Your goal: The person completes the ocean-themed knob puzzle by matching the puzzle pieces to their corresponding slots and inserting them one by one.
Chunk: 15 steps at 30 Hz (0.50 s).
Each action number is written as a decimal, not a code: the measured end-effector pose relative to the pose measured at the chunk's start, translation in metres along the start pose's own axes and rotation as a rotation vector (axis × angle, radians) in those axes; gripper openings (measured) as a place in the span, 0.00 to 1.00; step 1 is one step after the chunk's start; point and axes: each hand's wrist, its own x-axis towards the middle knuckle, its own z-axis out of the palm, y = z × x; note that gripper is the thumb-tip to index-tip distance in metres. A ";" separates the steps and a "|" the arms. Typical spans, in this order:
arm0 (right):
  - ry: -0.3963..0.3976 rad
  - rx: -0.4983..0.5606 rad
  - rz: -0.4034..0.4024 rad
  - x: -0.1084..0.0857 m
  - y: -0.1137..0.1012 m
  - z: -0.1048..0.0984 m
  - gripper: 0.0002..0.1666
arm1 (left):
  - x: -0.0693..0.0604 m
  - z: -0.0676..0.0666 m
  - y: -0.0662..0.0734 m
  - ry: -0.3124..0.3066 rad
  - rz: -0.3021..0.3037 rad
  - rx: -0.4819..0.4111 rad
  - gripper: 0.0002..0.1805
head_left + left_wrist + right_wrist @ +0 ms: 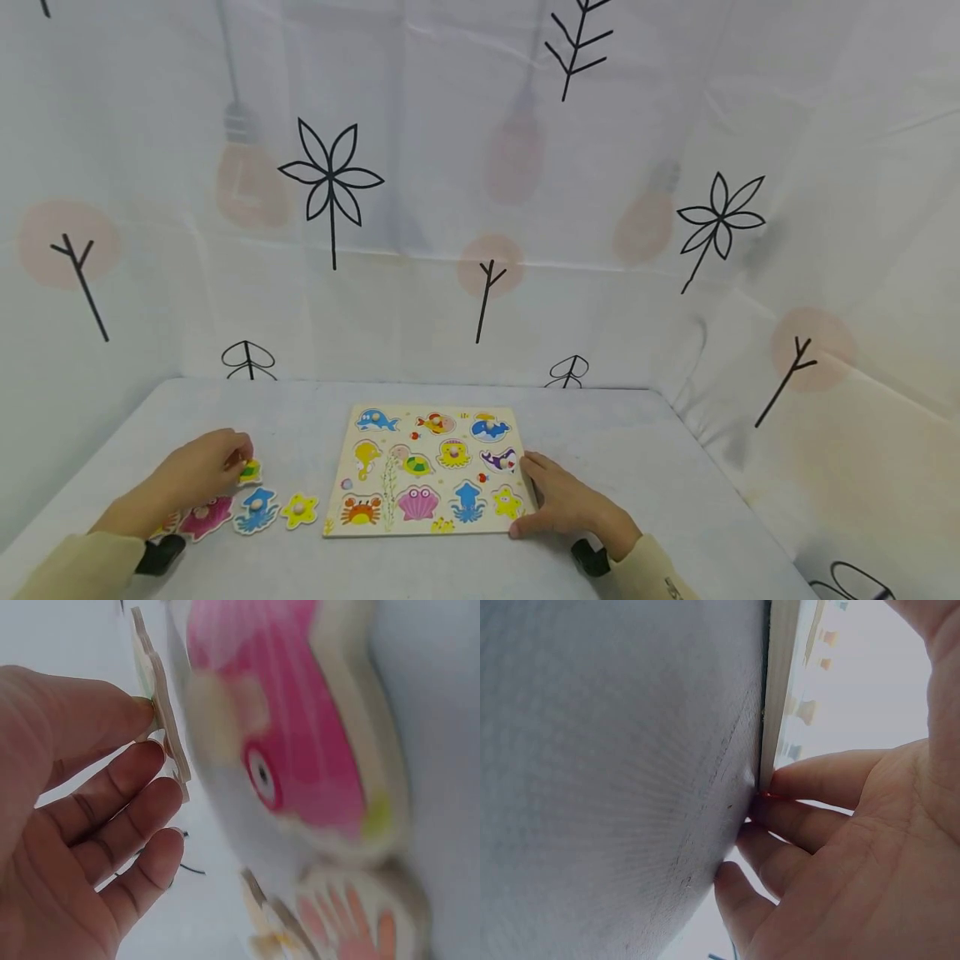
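My left hand [202, 462] pinches a green and yellow puzzle piece [251, 472] between thumb and fingers. In the left wrist view that thin wooden piece [166, 712] shows edge-on, while the other fingers hang loosely bent. Near this hand lie a pink shell piece [207, 517], a blue squid piece [257, 511] and a yellow starfish piece [299, 511]. A crab-like piece [169, 524] is partly covered by the wrist. My right hand [562, 500] rests against the right side of the sea-animal puzzle board [420, 534]. Its thumb touches the front corner, and its fairly straight fingers [825, 776] meet the edge.
Knobbed pieces sit in the board's back row, among them a blue whale [377, 420]; an octopus [453, 454] also has a knob. A white cloth covers the table [600, 425]. Printed white curtains [420, 208] stand behind and at both sides.
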 end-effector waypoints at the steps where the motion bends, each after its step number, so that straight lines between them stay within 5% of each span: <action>1: 0.000 -0.001 0.000 0.000 0.000 0.000 0.66 | 0.001 0.002 0.003 0.000 0.006 -0.004 0.05; 15: 0.006 0.007 -0.007 0.000 0.000 0.001 0.66 | 0.020 0.013 0.045 0.034 0.074 0.010 0.05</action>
